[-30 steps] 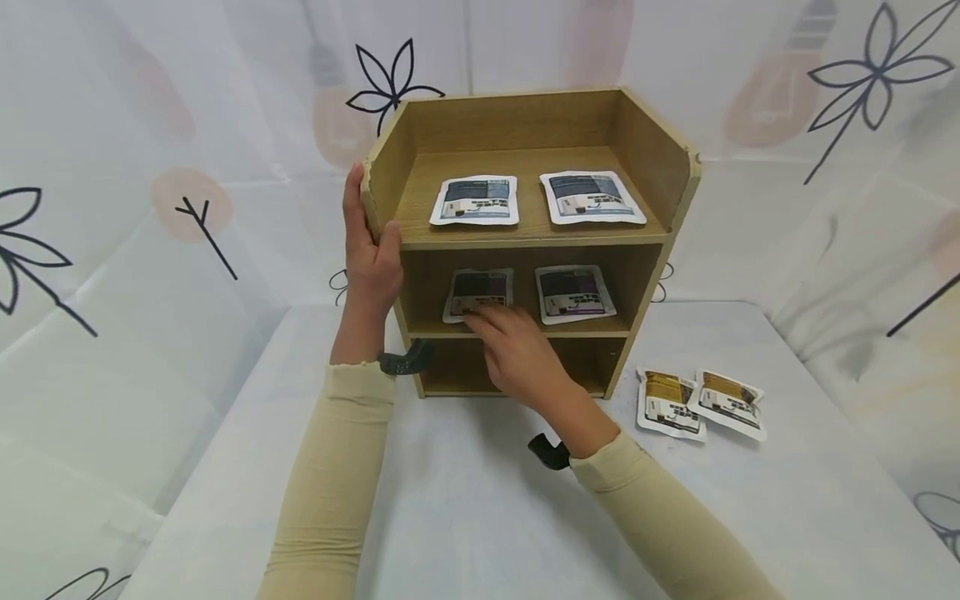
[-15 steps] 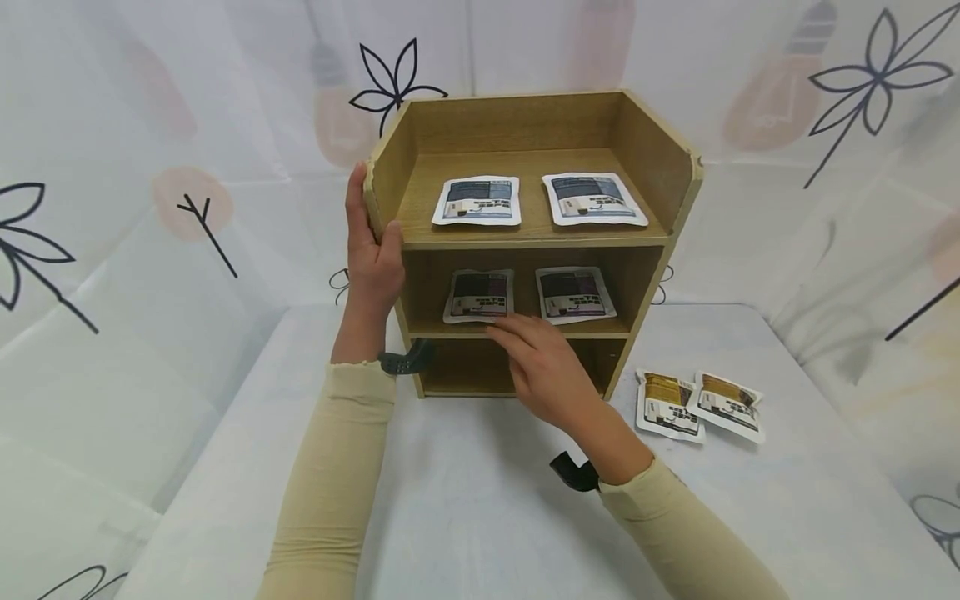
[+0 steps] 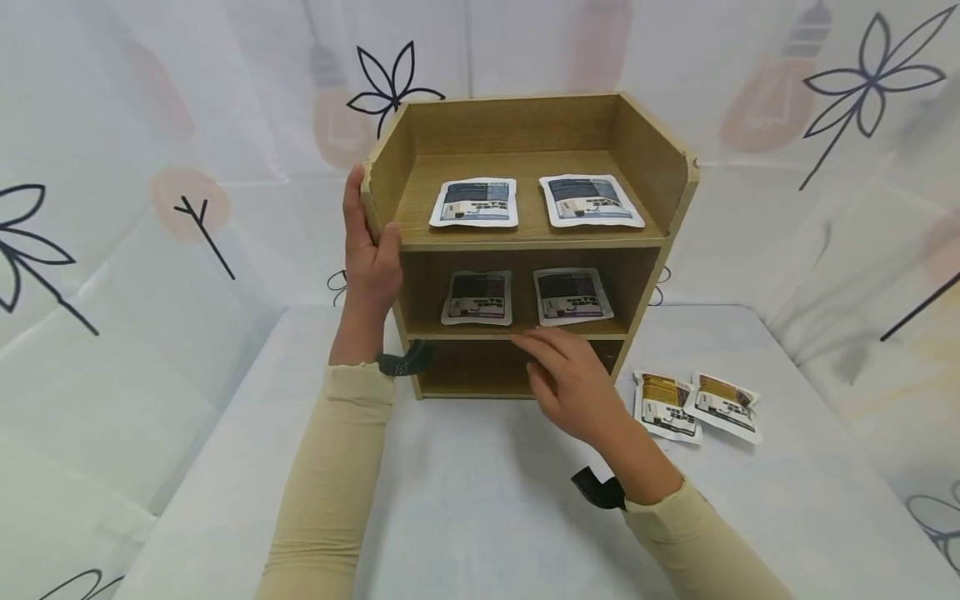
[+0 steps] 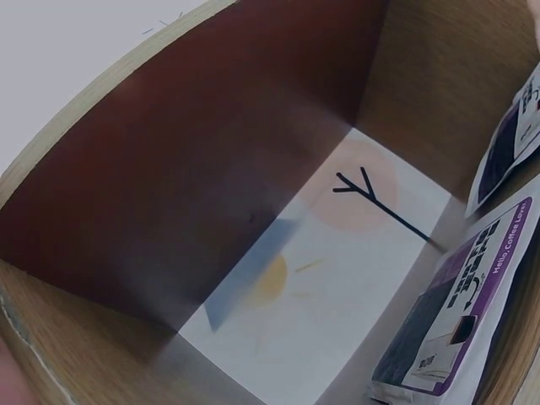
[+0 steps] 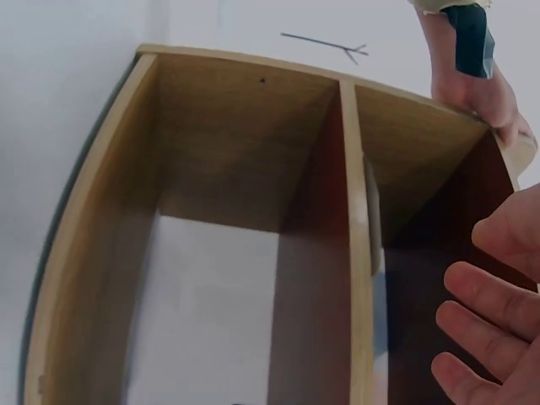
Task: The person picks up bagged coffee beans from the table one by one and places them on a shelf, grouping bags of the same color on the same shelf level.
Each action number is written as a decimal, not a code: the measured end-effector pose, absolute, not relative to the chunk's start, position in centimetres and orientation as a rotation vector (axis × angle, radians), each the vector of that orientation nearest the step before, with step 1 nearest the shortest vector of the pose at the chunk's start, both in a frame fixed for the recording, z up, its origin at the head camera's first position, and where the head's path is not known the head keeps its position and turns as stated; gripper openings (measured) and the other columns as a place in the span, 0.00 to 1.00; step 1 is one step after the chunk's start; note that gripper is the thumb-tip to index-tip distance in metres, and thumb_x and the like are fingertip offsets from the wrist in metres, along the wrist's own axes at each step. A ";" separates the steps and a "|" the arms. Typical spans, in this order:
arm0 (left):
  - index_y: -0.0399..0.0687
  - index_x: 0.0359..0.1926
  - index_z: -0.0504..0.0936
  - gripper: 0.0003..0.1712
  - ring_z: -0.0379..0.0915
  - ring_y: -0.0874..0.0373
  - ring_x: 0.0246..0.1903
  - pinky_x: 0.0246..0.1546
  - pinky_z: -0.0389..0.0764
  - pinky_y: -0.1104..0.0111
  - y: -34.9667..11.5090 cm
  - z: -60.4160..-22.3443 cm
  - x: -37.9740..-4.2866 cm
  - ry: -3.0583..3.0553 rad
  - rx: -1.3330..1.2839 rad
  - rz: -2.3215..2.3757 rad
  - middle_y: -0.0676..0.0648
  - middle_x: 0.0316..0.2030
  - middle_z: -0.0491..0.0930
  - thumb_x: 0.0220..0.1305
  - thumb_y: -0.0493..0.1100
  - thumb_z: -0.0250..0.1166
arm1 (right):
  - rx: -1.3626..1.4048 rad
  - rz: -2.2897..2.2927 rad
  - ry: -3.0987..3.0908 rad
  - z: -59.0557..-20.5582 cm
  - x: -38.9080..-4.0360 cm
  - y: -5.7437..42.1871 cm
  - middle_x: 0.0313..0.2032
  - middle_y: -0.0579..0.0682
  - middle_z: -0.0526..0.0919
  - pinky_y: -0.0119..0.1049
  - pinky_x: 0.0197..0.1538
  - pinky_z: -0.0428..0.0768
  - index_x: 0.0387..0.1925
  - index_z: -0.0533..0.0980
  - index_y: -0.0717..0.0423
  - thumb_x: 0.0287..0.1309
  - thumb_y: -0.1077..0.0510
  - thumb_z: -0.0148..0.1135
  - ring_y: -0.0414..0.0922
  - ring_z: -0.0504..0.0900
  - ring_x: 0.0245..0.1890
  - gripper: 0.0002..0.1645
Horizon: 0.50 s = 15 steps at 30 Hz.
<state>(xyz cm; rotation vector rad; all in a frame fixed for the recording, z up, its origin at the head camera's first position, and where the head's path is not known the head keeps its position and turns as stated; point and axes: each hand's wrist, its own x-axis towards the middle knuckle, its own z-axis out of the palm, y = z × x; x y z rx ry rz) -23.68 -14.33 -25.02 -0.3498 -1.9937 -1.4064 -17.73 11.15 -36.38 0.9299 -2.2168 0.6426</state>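
My left hand grips the left side panel of a small three-tier wooden shelf, thumb at the front edge and fingers along the outside. In front of the shelf, my right hand holds nothing; its fingers are loosely extended near the middle board's front edge. On that middle board lie two coffee packets with dark and purple labels, a left one and a right one. Up on the top tier are two blue-labelled packets, one at left and one at right.
Two gold-labelled packets, one partly under the other, lie on the white-covered table right of the shelf. The bottom compartment is partly covered by my right hand. A patterned white curtain hangs behind.
My right hand has drawn away from the left purple packet, moving right and toward me. The left hand stays on the side panel, and the packets lie as before.
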 end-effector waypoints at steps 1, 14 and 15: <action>0.58 0.75 0.45 0.40 0.54 0.57 0.66 0.66 0.57 0.63 -14.3 -25.0 -23.7 -1.993 -0.350 -1.406 0.50 0.73 0.50 0.66 0.34 0.45 | 0.928 0.654 -2.211 -36.5 -17.7 11.4 0.52 0.54 0.81 0.50 0.58 0.74 0.53 0.79 0.56 0.57 0.63 0.58 0.52 0.77 0.56 0.20; 0.59 0.75 0.45 0.40 0.54 0.58 0.65 0.66 0.57 0.63 -14.2 -24.9 -23.4 -1.989 -0.350 -1.413 0.50 0.73 0.51 0.66 0.34 0.45 | 0.765 0.663 -2.287 -38.4 -16.8 15.0 0.51 0.54 0.81 0.51 0.56 0.73 0.50 0.80 0.55 0.55 0.63 0.62 0.53 0.77 0.54 0.19; 0.58 0.75 0.45 0.40 0.54 0.57 0.66 0.66 0.57 0.63 -14.2 -24.9 -23.4 -1.988 -0.350 -1.414 0.50 0.73 0.51 0.66 0.34 0.45 | 0.754 0.658 -2.296 -38.5 -16.7 15.2 0.51 0.54 0.81 0.51 0.57 0.73 0.50 0.80 0.55 0.55 0.63 0.62 0.53 0.77 0.54 0.19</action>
